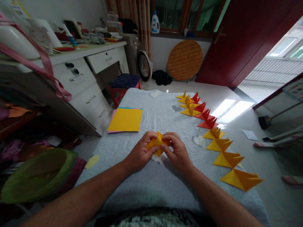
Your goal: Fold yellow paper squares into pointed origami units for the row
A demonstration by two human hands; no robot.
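Between my two hands, just above the cloth-covered table, is a partly folded yellow origami paper [159, 141]. My left hand [143, 151] pinches its left side, thumb in front and fingers behind. On the opposite side my right hand [177, 150] grips it the same way, the two thumbs almost meeting at the middle. A point of the paper sticks up between the fingers and another hangs below the thumbs. Left of my hands lies a stack of square coloured paper [125, 120], yellow on top with pink and blue edges showing.
Along the table's right side stand several folded yellow paper figures [219, 145] and red ones [207, 119]. A pale blue cloth [151, 179] covers the table. Beyond are a white desk [80, 78], a stool [124, 82] and a washing machine with its door ajar [144, 66]. A green-rimmed basket [40, 173] stands left.
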